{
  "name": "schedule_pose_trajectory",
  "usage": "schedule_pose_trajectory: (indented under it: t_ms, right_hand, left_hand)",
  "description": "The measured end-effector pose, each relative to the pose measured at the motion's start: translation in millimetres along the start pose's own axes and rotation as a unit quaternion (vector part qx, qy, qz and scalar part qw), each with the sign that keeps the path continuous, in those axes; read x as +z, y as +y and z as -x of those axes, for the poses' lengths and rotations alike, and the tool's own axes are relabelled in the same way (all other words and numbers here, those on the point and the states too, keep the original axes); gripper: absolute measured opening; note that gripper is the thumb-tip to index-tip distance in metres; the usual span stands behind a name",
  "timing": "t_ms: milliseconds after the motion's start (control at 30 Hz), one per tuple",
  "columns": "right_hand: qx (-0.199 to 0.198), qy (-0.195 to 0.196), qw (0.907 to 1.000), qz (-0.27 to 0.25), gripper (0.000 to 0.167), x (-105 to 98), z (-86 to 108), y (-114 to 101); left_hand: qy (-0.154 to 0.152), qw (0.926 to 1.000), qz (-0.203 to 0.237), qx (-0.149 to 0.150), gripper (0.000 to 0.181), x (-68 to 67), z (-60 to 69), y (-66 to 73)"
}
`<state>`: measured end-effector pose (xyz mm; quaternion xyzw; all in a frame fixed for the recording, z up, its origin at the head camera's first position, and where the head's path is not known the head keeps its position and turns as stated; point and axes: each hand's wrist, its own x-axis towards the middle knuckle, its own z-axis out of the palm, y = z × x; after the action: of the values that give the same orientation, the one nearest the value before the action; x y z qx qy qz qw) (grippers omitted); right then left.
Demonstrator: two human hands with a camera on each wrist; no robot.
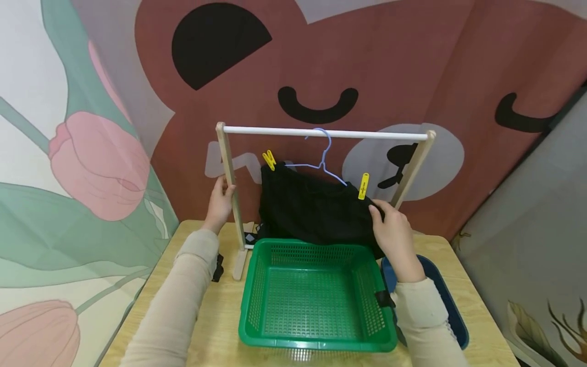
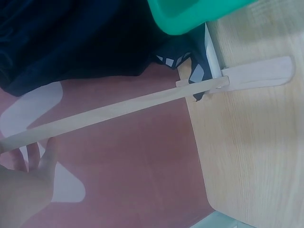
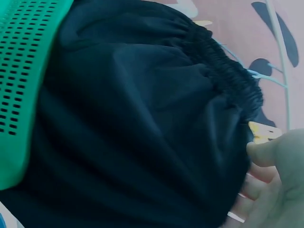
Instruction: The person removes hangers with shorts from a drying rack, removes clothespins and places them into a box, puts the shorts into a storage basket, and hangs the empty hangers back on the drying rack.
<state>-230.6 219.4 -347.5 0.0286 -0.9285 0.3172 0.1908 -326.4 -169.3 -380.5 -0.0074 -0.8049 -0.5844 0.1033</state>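
Note:
A black elastic-waist garment (image 1: 316,209) hangs from a blue hanger (image 1: 323,158) on the white bar of a small wooden clothes rack (image 1: 275,131). Yellow clothespins (image 1: 363,186) clip its waistband near both ends. My left hand (image 1: 219,205) holds the rack's left post (image 2: 114,109), thumb in front and fingers partly behind it. At the garment's right side, just below one clothespin, my right hand (image 1: 393,232) pinches the edge of the cloth; in the right wrist view its thumb (image 3: 263,153) lies against that edge, with the other fingers partly hidden behind.
A green perforated basket (image 1: 316,346) stands on the wooden table (image 1: 208,316) in front of the garment. Behind my right forearm is a blue bin (image 1: 451,311). Patterned dark cloth (image 2: 197,71) lies by the rack's left foot. A printed curtain (image 1: 390,61) hangs behind.

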Motion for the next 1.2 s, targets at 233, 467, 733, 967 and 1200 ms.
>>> schedule_pose_trajectory:
  t_ms: [233, 467, 733, 967, 1200]
  right_hand:
    - [0.006, -0.003, 0.9997, -0.022, 0.034, 11, -8.7, 4]
    - [0.018, 0.029, 0.9965, -0.076, 0.027, 10, -18.2, 6]
    - [0.028, 0.042, 0.9958, -0.076, 0.028, 1, -23.8, -3]
    - [0.06, 0.093, 0.9913, -0.072, 0.027, -19, -21.5, -14]
    - [0.037, 0.117, 0.9868, -0.106, 0.023, -36, -19.6, -21]
  left_hand:
    - [0.006, 1.0, 0.001, 0.002, 0.041, 1.4, 1.4, 0.7]
    - [0.01, 0.9998, 0.013, 0.013, 0.04, 3.4, -1.1, 0.9]
    - [0.029, 0.9992, 0.021, 0.02, 0.04, 4.3, -1.5, -0.5]
    - [0.024, 0.9993, 0.021, 0.018, 0.044, 4.2, -3.1, 1.1]
    - [0.033, 0.9992, 0.023, -0.004, 0.047, 4.1, -1.3, 8.5]
